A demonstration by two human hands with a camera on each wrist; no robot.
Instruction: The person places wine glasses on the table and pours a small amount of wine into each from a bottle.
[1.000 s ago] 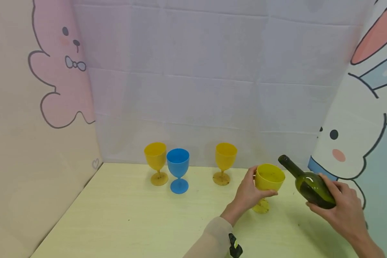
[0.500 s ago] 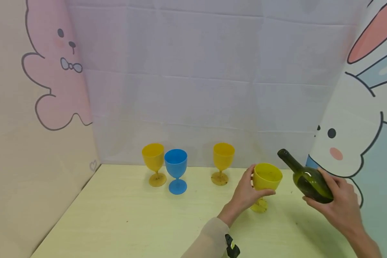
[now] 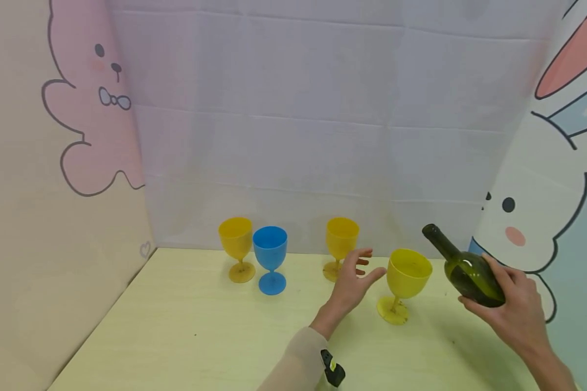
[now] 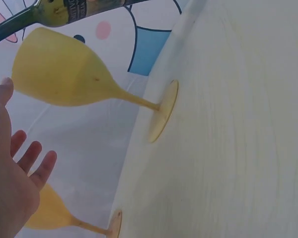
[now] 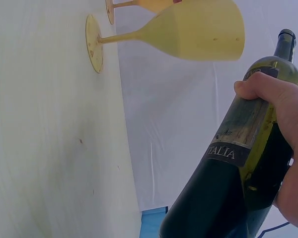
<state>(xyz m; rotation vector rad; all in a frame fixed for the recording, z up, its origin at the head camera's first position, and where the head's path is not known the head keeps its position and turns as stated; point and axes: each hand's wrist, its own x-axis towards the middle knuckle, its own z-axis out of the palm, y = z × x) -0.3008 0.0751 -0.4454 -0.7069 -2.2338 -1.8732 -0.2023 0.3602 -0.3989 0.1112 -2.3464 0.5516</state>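
A light yellow goblet (image 3: 405, 279) stands upright on the table at the right. Just left of it is my left hand (image 3: 348, 285), fingers spread and nothing held. Its thumb tip is close to the bowl; I cannot tell whether it touches. My right hand (image 3: 516, 309) grips a green wine bottle (image 3: 472, 274) around its body, off the table. The bottle tilts with its neck up and to the left, its mouth near and above the goblet's rim. In the right wrist view a dark label (image 5: 231, 148) shows on the bottle, with the thumb across it.
Farther back, a yellow goblet (image 3: 341, 236) stands partly behind my left hand. Another yellow goblet (image 3: 236, 239) and a blue goblet (image 3: 270, 247) stand side by side to the left. Behind the pale table (image 3: 186, 336) hangs a white cloth (image 3: 274, 136).
My left hand has let go of the light yellow goblet and moved left, its fingers spreading. The goblet stays upright in place. My right hand still holds the wine bottle, its neck slightly higher.
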